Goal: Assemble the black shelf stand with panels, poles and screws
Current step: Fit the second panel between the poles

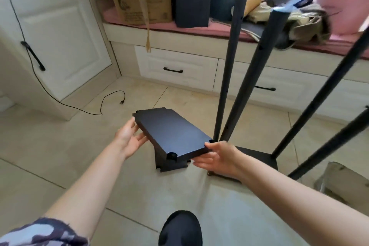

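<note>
A black shelf panel [171, 133] with notched corners is held level above the floor between both hands. My left hand [129, 136] grips its far-left end, thumb on the edge and fingers underneath. My right hand [218, 158] holds the near-right corner the same way. Beneath it lies a stack of more black panels [171, 164] on the tiled floor. To the right stands the partly built stand: a black base panel [257, 158] with several black poles [229, 66] rising from its corners and leaning apart.
A white drawer unit [175, 68] under a pink-cushioned bench runs along the back, loaded with a cardboard box [139, 2] and clutter. A white cabinet door [56, 42] is at left, and a black cable [103, 104] trails over the floor. Another cardboard box [343, 183] sits at right. My black shoe [179, 229] is at the bottom.
</note>
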